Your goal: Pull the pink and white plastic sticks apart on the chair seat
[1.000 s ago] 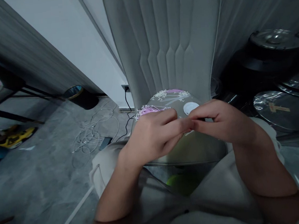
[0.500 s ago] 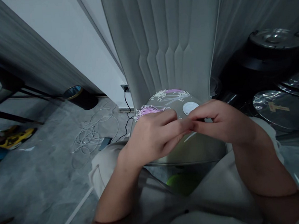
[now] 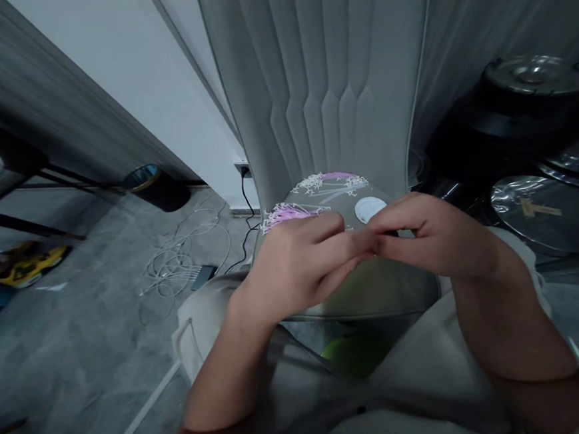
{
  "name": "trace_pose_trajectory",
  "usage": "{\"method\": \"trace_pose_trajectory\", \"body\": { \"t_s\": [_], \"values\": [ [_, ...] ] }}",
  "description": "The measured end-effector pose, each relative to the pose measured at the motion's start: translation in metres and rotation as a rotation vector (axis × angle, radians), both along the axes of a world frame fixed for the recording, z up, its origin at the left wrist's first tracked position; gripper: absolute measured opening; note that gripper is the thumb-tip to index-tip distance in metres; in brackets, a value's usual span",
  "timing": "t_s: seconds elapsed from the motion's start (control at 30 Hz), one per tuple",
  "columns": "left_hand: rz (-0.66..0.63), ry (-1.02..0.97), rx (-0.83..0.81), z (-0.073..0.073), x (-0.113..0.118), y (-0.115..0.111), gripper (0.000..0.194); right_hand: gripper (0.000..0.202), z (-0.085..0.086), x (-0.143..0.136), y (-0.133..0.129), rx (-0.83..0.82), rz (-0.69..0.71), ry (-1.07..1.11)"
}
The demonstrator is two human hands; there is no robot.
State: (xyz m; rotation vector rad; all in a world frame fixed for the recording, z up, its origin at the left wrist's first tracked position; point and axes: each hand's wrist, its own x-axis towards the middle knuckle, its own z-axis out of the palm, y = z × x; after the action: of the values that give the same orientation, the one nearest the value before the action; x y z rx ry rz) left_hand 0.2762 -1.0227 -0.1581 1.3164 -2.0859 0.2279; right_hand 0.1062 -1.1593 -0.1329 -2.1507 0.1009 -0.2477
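Note:
My left hand [image 3: 306, 262] and my right hand [image 3: 426, 236] meet fingertip to fingertip above the chair seat [image 3: 380, 290]. Both are closed in a pinch. Whatever lies between the fingertips is too small and too hidden to name. Just behind my left hand lies a bundle of thin pink sticks [image 3: 289, 213] with white forked ends. Farther back on the seat is another group of pale sticks [image 3: 340, 185], some pink, with similar white ends. A round white lid-like disc [image 3: 369, 209] rests behind my right fingertips, partly covered by them.
The tall grey chair back [image 3: 327, 60] rises behind the seat. Tangled cable [image 3: 173, 269] lies on the floor at left, near a dark bin [image 3: 157, 188]. A person's yellow shoe [image 3: 40, 265] shows at far left. At right stand a lidded pot [image 3: 534, 81] and a large clear lid [image 3: 545, 223].
A thin white strip that showed just below the fingertips is no longer visible. My hands stay pinched together in nearly the same place.

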Motion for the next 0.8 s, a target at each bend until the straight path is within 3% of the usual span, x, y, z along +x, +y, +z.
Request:
{"method": "trace_pose_trajectory", "body": {
  "t_s": [0.6, 0.8],
  "values": [
    [-0.034, 0.013, -0.028, -0.0023, -0.0024, -0.0029, 0.016, 0.026, -0.0018, -0.0036, -0.0015, -0.029, -0.013, 0.027],
    [-0.039, 0.02, -0.008, -0.0024, -0.0012, -0.0027, 0.022, 0.026, -0.0014, -0.0031, -0.0018, -0.014, 0.011, 0.012]
  ]
}}
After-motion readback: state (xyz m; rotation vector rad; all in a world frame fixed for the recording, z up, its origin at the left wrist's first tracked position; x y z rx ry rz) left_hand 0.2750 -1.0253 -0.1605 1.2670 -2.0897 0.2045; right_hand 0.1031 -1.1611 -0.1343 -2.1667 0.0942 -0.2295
